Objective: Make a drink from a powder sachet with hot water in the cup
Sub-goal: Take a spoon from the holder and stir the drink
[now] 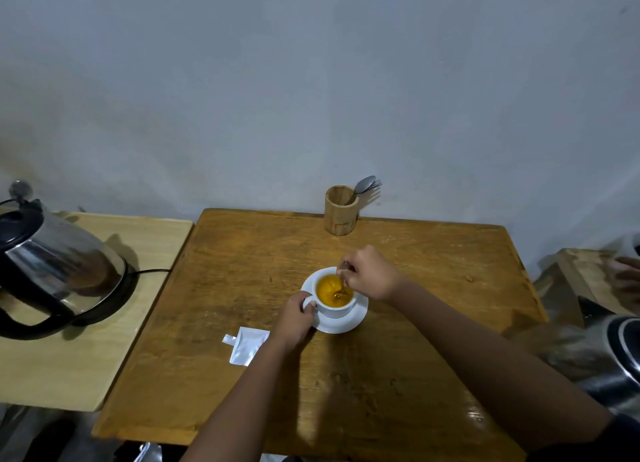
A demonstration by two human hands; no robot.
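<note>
A white cup full of orange liquid stands on a white saucer in the middle of the brown wooden table. My left hand grips the cup's handle at its left side. My right hand is above the cup's right rim, shut on a metal spoon whose bowl is dipped in the liquid. A torn silver sachet lies flat on the table, left of my left wrist.
A steel electric kettle sits on its base on a lighter side table at the left. A wooden holder with cutlery stands at the table's far edge by the wall. Another person's hand and a metal object show at the right.
</note>
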